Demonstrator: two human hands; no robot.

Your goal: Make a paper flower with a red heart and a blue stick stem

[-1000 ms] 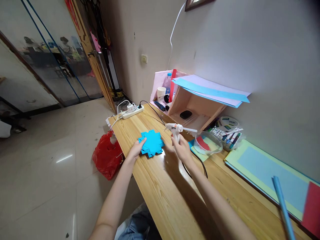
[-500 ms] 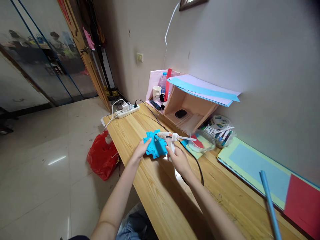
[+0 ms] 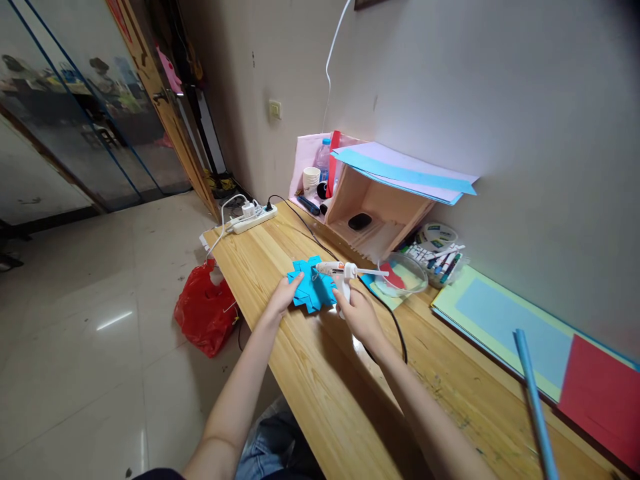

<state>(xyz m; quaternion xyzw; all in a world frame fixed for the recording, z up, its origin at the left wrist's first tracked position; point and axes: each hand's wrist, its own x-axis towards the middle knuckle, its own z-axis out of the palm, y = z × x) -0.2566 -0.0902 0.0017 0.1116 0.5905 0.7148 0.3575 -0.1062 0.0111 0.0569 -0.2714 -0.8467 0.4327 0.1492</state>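
Note:
A blue folded-paper piece with a jagged outline point(image 3: 311, 297) is held just over the wooden table point(image 3: 305, 360). My left hand point(image 3: 284, 293) pinches its left edge, thumb on top. In my right hand point(image 3: 357, 310) is a white hot glue gun point(image 3: 345, 272), the fingers wrapped round its handle. The gun's nozzle points left, over the upper middle of the blue paper; whether it touches the paper I cannot tell. A white glue stick point(image 3: 373, 272) sticks out of the gun's back end.
A power strip point(image 3: 254, 219) lies at the table's far left corner. Behind stand a wooden box point(image 3: 370, 193), a clear round container point(image 3: 417, 283) and a tub of markers point(image 3: 445, 263). Coloured sheets point(image 3: 515, 327) and a blue paper tube point(image 3: 533, 393) lie right. A red bag point(image 3: 203, 313) hangs beside the table.
The view has shifted slightly. Both hands keep their hold, and the glue gun's nozzle stays over the blue paper with little visible movement.

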